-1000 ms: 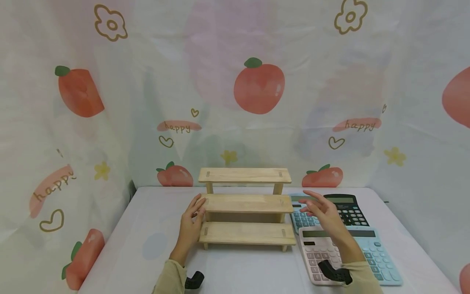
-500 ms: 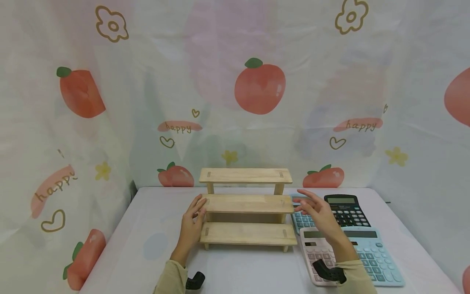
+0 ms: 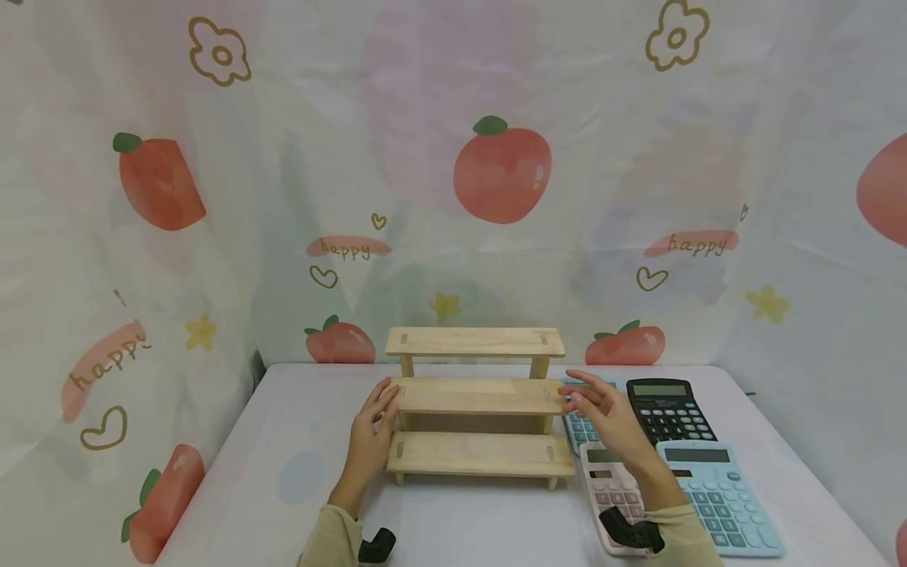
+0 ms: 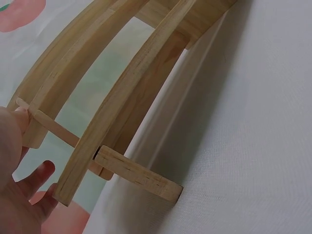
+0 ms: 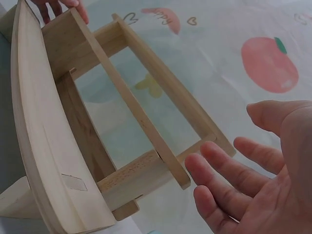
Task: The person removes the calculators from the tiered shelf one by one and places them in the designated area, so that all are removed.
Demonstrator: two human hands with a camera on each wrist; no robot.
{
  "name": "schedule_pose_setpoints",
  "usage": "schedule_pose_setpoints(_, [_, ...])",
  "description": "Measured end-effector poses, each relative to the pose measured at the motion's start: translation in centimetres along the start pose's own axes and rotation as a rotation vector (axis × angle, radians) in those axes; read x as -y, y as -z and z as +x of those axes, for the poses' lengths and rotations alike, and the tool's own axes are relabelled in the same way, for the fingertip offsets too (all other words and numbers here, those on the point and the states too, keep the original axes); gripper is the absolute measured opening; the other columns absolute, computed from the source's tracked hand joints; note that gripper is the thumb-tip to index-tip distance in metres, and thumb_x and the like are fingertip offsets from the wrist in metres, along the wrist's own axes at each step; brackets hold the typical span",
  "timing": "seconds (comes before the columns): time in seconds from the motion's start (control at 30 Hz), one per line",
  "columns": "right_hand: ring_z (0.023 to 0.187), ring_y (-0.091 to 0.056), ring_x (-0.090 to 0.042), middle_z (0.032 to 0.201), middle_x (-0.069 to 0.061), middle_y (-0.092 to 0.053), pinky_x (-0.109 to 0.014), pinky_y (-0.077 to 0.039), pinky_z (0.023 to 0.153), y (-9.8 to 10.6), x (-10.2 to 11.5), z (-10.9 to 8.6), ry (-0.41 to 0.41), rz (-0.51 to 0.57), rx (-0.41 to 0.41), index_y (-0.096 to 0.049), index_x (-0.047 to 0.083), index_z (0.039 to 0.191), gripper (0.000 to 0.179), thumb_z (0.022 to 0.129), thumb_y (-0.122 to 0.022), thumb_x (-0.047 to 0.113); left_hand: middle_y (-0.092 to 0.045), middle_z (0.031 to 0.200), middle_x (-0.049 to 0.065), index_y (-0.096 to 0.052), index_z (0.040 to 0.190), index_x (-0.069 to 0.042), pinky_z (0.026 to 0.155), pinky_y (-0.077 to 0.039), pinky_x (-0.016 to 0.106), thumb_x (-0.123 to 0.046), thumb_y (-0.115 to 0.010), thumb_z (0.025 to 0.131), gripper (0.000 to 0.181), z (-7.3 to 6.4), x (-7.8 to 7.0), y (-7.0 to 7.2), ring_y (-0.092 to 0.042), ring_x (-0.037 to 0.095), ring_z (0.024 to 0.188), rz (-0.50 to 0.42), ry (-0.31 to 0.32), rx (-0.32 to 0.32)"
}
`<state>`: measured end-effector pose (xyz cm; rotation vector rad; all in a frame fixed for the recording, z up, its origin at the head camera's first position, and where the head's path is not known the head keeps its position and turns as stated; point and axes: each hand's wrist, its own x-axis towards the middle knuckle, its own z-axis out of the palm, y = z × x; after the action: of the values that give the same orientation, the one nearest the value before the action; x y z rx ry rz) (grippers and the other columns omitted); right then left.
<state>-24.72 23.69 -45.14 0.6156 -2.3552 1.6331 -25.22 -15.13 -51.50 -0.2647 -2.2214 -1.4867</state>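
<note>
A three-tier wooden display stand [image 3: 489, 396] stands on the white table in the head view. My left hand [image 3: 371, 433] rests its fingertips against the left end of the middle board. In the left wrist view, the left hand [image 4: 22, 180] has a digit at that board's end and others spread beside the lower board. My right hand [image 3: 612, 421] is at the stand's right end, fingers extended. From the right wrist view, the right hand [image 5: 253, 180] has spread fingers close to the board ends, with nothing between them. Contact there is hard to tell.
Several calculators lie on the right: a black one [image 3: 669, 413], a blue one [image 3: 723, 496] and a pink one [image 3: 616, 492] partly under my right arm. Another blue one [image 3: 583, 429] is mostly hidden behind my right hand. Printed cloth walls [image 3: 496, 283] enclose the table [image 3: 283, 441].
My right hand has moved left, from over the calculators to the stand's right end. My left hand and the stand stay in place.
</note>
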Motion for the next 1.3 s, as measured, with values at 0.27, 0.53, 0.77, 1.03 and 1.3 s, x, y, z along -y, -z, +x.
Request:
schedule_pose_setpoints(0.27, [0.089,-0.07,-0.002,0.121,-0.031,-0.067,-0.021,-0.054,0.082,-0.5,0.4,0.0,-0.031,-0.049,-0.003,-0.047,-0.003,0.145,0.043,0.105,-0.053,0.011,-0.047,0.157,0.012,-0.061,0.139,-0.005,0.097,-0.048,0.053,-0.02,-0.057,0.104,0.039,-0.1,-0.2,0.1,-0.046,0.035,0.144,0.054,-0.023,0.008])
schedule_pose_setpoints(0.53, [0.091,-0.069,-0.003,0.123,-0.031,-0.066,-0.013,-0.05,0.086,-1.0,0.6,0.0,-0.038,-0.041,0.013,-0.046,-0.003,0.146,0.045,0.104,-0.055,0.01,-0.047,0.156,0.015,-0.061,0.138,-0.002,0.101,-0.047,0.062,-0.018,-0.057,0.104,0.038,-0.2,-0.6,0.5,-0.045,0.041,0.143,0.091,-0.042,0.011])
schedule_pose_setpoints(0.77, [0.09,-0.07,-0.004,0.12,-0.032,-0.065,-0.012,-0.05,0.084,-1.3,1.0,0.1,-0.018,-0.045,0.0,-0.046,-0.006,0.145,0.044,0.104,-0.055,0.008,-0.049,0.155,0.015,-0.063,0.135,-0.002,0.111,-0.038,0.061,-0.018,-0.06,0.102,0.037,-0.2,-1.0,0.7,-0.047,0.041,0.141,0.128,-0.035,0.01])
schedule_pose_setpoints(1.03, [0.094,-0.07,-0.003,0.12,-0.032,-0.067,-0.014,-0.052,0.084,-1.6,1.3,0.2,-0.025,-0.059,0.008,-0.046,-0.005,0.145,0.044,0.103,-0.055,0.007,-0.057,0.147,0.017,-0.068,0.13,-0.002,0.111,-0.037,0.062,-0.017,-0.064,0.1,0.034,0.0,-1.2,1.0,-0.05,0.042,0.138,0.15,-0.043,-0.022])
schedule_pose_setpoints(1.3, [0.097,-0.074,-0.019,0.121,-0.027,-0.068,-0.015,-0.053,0.084,-1.8,1.4,0.2,-0.046,-0.111,0.01,-0.048,-0.002,0.145,0.043,0.104,-0.055,0.008,-0.062,0.141,0.017,-0.069,0.126,0.0,0.112,-0.037,0.059,-0.012,-0.064,0.099,0.03,0.0,-2.0,1.5,-0.052,0.042,0.135,0.144,-0.056,-0.038])
